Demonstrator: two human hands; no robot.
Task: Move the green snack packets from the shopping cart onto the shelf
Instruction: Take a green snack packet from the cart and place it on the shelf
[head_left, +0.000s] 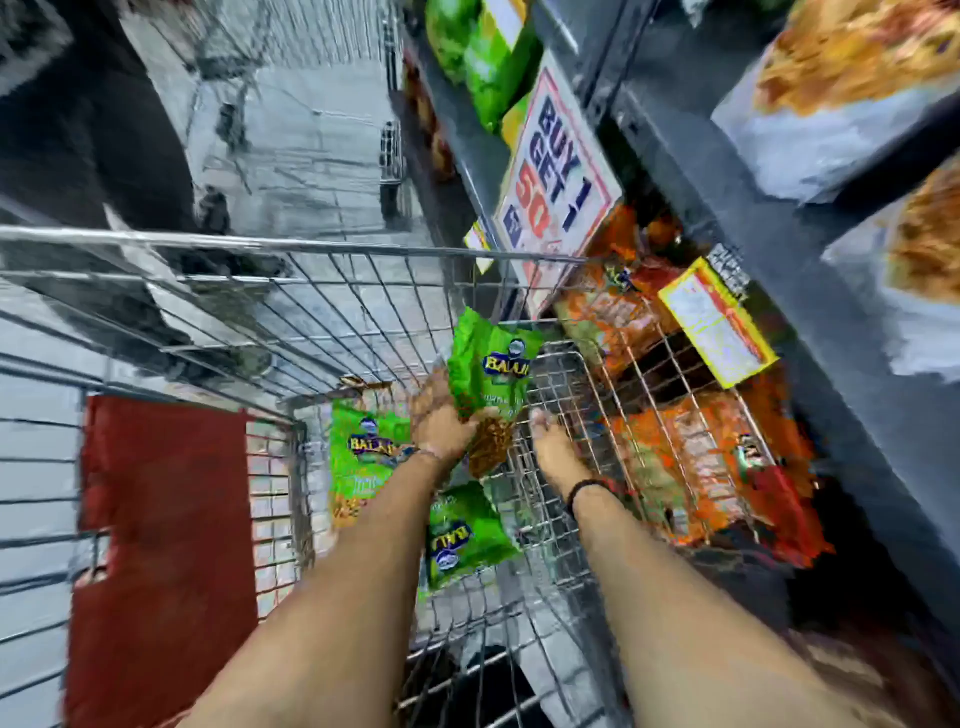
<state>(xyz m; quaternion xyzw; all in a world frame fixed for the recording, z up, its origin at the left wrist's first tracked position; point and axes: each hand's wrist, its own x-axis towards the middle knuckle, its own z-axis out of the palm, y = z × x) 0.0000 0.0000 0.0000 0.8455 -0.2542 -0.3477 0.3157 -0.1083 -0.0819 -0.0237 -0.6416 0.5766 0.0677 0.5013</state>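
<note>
The wire shopping cart (311, 291) holds three green snack packets, all glossy crinkled plastic with a blue-and-yellow logo. One packet (485, 371) is lifted above the cart floor, upright and slightly tilted, gripped at its lower end by the left hand (441, 421), whose fingers are closed around it; the bottom of this packet shows a brown printed patch. A second packet (363, 457) lies flat on the cart floor to the left of that forearm, and a third (462, 535) lies flat nearer the person, between the two forearms, its logo upside down. The right hand (553, 447) reaches down beside the held packet with a dark band on the wrist; its fingers are blurred and whether they are open or curled cannot be told. A red panel (166, 545) sits at the cart's left side. To the right stands a dark metal shelf (810, 291) with orange packets (675, 426) on a lower level, more green packets (488, 57) higher up, a hanging offer sign (558, 182) and a yellow tag (719, 330).
</note>
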